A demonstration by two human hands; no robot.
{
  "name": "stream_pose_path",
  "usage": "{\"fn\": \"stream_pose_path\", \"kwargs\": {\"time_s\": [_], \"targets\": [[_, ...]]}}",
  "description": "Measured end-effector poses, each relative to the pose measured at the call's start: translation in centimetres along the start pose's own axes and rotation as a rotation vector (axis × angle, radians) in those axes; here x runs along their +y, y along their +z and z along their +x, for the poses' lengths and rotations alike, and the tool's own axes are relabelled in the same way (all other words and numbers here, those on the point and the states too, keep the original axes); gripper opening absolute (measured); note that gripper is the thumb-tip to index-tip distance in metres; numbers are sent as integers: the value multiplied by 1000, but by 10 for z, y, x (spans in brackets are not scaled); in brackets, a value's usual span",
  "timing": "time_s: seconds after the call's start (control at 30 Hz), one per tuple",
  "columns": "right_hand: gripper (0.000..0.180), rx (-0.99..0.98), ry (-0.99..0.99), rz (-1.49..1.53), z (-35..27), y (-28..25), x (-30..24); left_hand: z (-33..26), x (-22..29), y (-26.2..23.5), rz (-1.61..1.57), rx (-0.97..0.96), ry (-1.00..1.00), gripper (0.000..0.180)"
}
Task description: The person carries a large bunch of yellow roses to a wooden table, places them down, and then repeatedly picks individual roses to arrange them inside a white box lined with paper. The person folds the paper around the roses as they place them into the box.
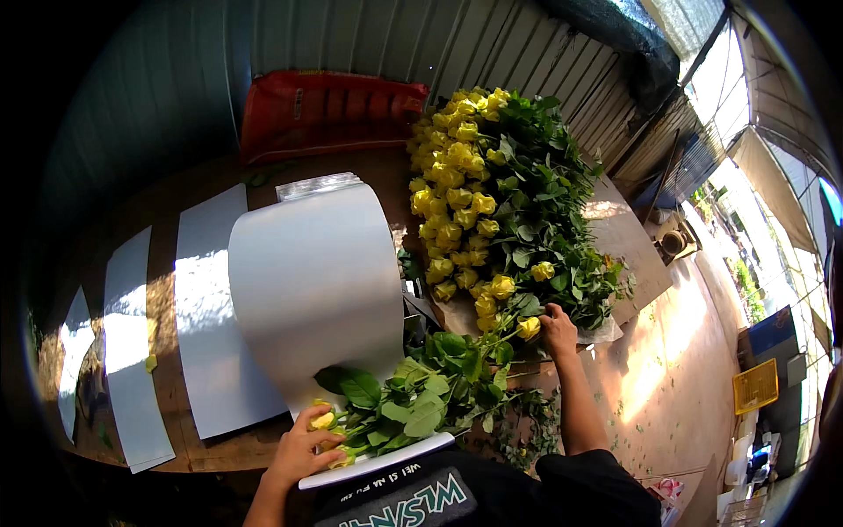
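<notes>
My left hand [307, 450] is curled over yellow rose heads [322, 421] near the table's front edge, its fingers bent around them. Their leafy green stems [421, 400] point right, lying on a white sheet whose rolled edge [378, 465] shows against my body. Farther right, my right hand [559, 330] has its fingers bent and pressed against a single yellow rose [528, 328] at the near end of a large pile. That pile of yellow roses [457, 189] has its blooms to the left and dense leaves [536, 202] to the right.
A large white sheet [316, 281] curves up left of the pile, with flat white sheets [206, 307] beside it on the wooden table [233, 452]. A red plastic sack [329, 119] stands against the corrugated wall. Right of the table are leaf-littered floor and a yellow crate [755, 387].
</notes>
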State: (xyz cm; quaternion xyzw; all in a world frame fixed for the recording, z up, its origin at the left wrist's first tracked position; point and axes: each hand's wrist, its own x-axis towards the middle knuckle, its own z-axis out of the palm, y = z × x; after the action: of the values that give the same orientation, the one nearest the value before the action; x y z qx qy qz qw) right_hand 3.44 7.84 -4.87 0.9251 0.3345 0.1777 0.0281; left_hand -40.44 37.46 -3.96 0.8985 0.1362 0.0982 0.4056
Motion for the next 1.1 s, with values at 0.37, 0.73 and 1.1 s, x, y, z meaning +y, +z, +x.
{"fn": "stream_pose_path", "kwargs": {"time_s": [0.37, 0.73, 1.1], "targets": [[22, 218, 76, 1183, 34, -102, 27, -10, -2, -3, 12, 74, 16, 26], [18, 194, 12, 957, 27, -136, 15, -8, 2, -1, -42, 46, -30, 25], [28, 592, -7, 554, 30, -171, 24, -1, 4, 0, 9, 35, -14, 25]]}}
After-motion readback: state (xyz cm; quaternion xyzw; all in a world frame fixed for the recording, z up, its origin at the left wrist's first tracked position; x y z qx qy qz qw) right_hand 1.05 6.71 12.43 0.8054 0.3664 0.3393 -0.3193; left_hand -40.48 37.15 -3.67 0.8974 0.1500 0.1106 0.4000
